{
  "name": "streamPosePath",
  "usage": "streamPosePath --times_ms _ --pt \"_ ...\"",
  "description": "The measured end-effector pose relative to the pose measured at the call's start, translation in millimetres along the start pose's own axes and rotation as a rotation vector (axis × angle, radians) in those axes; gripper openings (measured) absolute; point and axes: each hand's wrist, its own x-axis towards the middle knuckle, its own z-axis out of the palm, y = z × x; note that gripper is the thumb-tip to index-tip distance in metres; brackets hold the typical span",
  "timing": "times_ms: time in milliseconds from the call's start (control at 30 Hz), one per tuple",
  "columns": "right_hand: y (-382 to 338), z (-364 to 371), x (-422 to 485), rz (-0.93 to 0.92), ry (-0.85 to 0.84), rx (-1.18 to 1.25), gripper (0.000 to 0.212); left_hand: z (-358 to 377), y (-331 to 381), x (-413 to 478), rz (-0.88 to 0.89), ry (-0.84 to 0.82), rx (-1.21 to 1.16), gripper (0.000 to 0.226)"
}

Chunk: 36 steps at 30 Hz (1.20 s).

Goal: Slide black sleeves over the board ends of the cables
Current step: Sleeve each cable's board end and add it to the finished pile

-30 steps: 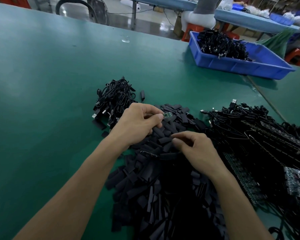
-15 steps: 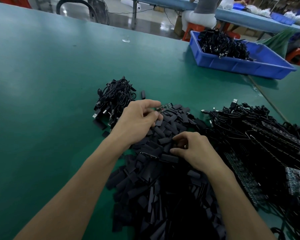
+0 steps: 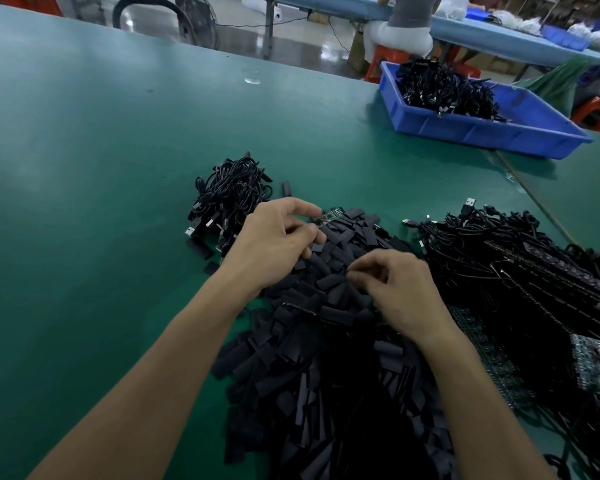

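On the green bench (image 3: 118, 168), the left hand (image 3: 274, 244) pinches a cable's small board (image 3: 329, 216) above a heap of black sleeves (image 3: 326, 375). The right hand (image 3: 399, 292) curls into the heap; whether it grips anything is unclear. A flattened sleeve may snag on the board's corners.

Factory assembly workshop. A long green worktable (image 3: 84, 168) carries heaps of black sleeves (image 3: 326, 375), bundled cables (image 3: 232, 192) and circuit-board strips (image 3: 589, 362). A blue bin (image 3: 482, 131) of cables sits near its far edge. Beyond it, a person (image 3: 407, 15) sits on a red stool (image 3: 385, 60) at another bench (image 3: 499, 38).
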Motion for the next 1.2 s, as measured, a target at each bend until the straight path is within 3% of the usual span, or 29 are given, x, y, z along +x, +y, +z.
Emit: streamPosePath --times_ms 133,300,467,600,733,867,1200 --pt "-4.0 0.9 1.2 -0.009 0.12 0.173 0.017 1.1 -1.6 0.4 -0.014 -0.016 0.012 0.016" --pt "3.1 8.1 -4.6 0.014 -0.05 0.014 0.011 1.6 -1.6 0.0 -0.025 -0.023 -0.004 0.015" --pt "5.7 15.5 -8.9 -0.012 -0.15 -0.091 0.025 2.3 -0.8 -0.4 -0.029 -0.025 0.002 0.016" --pt "4.6 16.1 -6.4 -0.024 -0.038 -0.034 0.023 1.9 -0.1 -0.3 -0.032 -0.026 0.013 0.015" --pt "1.7 6.9 -3.5 -0.015 0.147 0.212 0.032 2.0 -0.6 0.8 -0.043 -0.031 0.025 0.015" --pt "-3.0 0.9 -0.1 -0.018 0.232 0.43 0.026 3.2 -2.3 0.4 -0.051 -0.051 0.022 0.013" --pt "-9.1 -1.9 -2.3 -0.063 0.289 0.453 0.019 3.6 -1.4 0.2 -0.042 -0.09 0.01 0.013"
